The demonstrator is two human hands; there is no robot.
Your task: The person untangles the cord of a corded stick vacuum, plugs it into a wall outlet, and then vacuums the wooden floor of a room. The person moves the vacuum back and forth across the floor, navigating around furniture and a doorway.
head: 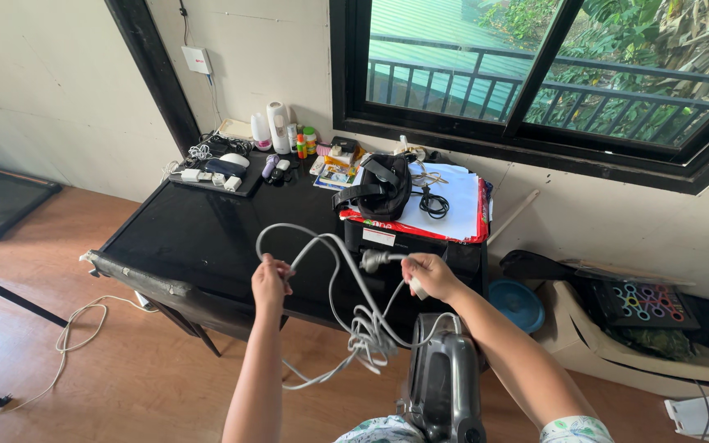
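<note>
Black table (pixel 198 234) bears a tray (pixel 244 190) of gadgets; both hands' grip holds the grey cord (pixel 346 279)

Both bare forearms outstretched, left hand (pixel 270 283) in a closed grip, right hand (pixel 430 275) likewise clenched.

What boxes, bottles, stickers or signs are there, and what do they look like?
White wall box: square with a small red mark, high on the wall, left of the window.
White bottles: tall and rounded, at the back of the black table.
Small bottles: green, orange and red, beside the white ones.
White sticker: small rectangle with a red strip, on the black box front, just above the right hand.
</note>
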